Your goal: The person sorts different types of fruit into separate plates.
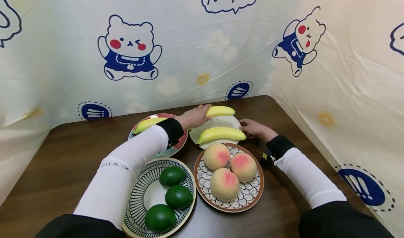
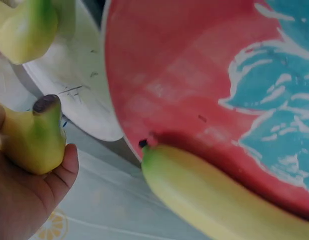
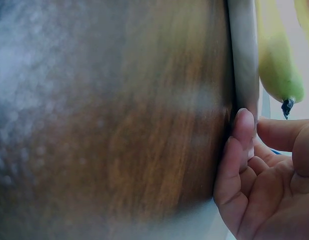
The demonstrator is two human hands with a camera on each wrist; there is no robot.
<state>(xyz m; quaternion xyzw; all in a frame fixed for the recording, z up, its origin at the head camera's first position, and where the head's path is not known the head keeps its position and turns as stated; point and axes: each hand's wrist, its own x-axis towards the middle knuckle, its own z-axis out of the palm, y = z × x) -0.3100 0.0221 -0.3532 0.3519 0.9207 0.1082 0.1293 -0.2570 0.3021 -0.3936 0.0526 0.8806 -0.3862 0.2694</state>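
My left hand (image 1: 194, 117) grips a yellow banana (image 1: 222, 111) by one end, over the far part of a white plate (image 1: 193, 134). In the left wrist view the fingers of that hand (image 2: 24, 195) curl round the banana's greenish, dark-tipped end (image 2: 37, 137). A second banana (image 1: 222, 134) lies on the near part of the white plate. At the plate's right side, my right hand (image 1: 255, 128) pinches the rim, thumb above and fingers along the outer edge, as the right wrist view shows at the rim (image 3: 244, 60).
Left of the white plate, a red and blue plate (image 2: 154, 65) holds a banana (image 1: 146, 124), partly behind my left arm. Nearer, a patterned plate (image 1: 148, 173) carries several green fruits (image 1: 179, 197). A brown-rimmed plate (image 1: 249, 204) carries three peaches (image 1: 224, 184). A printed cloth (image 1: 183, 38) hangs behind.
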